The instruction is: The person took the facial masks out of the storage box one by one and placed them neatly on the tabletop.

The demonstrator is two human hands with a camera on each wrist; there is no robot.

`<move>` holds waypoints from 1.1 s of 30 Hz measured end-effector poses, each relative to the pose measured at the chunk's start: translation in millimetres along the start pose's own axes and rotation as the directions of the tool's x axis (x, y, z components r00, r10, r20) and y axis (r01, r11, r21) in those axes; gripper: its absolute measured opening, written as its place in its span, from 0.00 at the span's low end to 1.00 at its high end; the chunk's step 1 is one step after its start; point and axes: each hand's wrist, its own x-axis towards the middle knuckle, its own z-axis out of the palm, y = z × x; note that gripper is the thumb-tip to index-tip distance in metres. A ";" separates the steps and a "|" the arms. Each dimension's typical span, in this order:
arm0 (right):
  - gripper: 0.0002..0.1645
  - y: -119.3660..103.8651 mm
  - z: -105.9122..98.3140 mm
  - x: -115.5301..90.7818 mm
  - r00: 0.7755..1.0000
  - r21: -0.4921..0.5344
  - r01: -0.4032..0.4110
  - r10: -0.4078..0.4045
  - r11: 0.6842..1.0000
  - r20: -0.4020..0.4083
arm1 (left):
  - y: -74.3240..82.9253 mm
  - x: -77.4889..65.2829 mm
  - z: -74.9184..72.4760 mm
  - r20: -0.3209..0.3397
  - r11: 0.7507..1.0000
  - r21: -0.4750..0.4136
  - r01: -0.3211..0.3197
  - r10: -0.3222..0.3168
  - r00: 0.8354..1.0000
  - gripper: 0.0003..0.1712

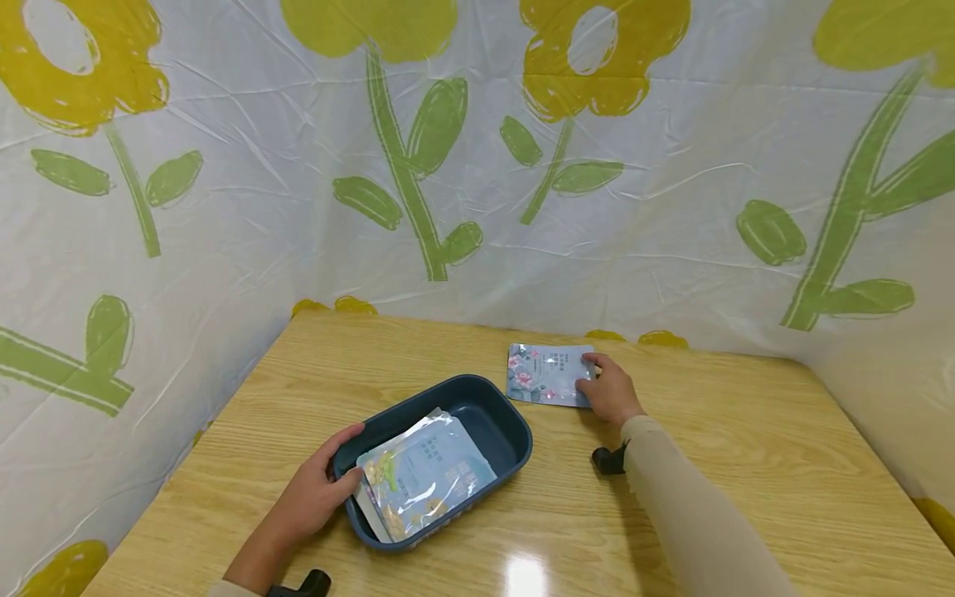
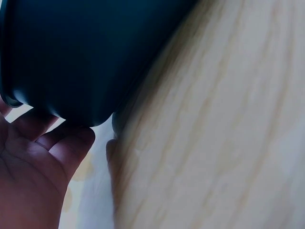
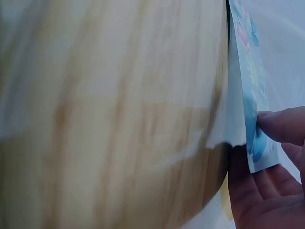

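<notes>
A dark blue plastic basin (image 1: 488, 427) sits left of the table's middle, slightly slanted. My left hand (image 1: 309, 489) grips its left end, thumb over the rim and fingers along the outer wall; the left wrist view shows the fingertips against the basin's outside (image 2: 81, 57). Several flat, shiny pale-blue packets (image 1: 433, 473) lie stacked inside. Behind the basin, near the table's back edge, is another pale-blue packet (image 1: 548, 373) with pink flowers. My right hand (image 1: 613, 391) pinches its right edge, the thumb (image 3: 281, 125) on the printed face and fingers behind.
The wood-grain table (image 1: 716, 464) runs back to a white curtain (image 1: 634, 274) with yellow flowers and green leaves, which also hangs at both sides. A black wrist mount (image 1: 608, 460) shows at the right wrist, another (image 1: 309, 584) at the left.
</notes>
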 end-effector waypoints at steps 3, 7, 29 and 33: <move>0.35 0.0 -0.2 0.0 1.000 0.013 -0.010 0.010 1.000 -0.003 | 0.2 0.3 0.2 -0.003 1.000 0.006 0.004 -0.004 1.000 0.34; 0.35 1.3 -2.6 -1.5 1.000 0.012 -0.009 0.010 1.000 -0.027 | 0.8 0.3 0.9 -0.002 1.000 0.006 0.012 -0.012 1.000 0.34; 0.33 -68.1 6.9 -50.6 0.932 0.333 0.323 -0.358 0.886 0.047 | 2.7 1.4 -1.7 0.006 1.000 0.010 0.008 -0.008 1.000 0.34; 0.31 -86.1 14.4 -61.0 0.891 0.382 0.386 -0.446 0.840 0.080 | 2.5 1.5 -1.4 0.009 1.000 0.009 0.006 -0.006 1.000 0.34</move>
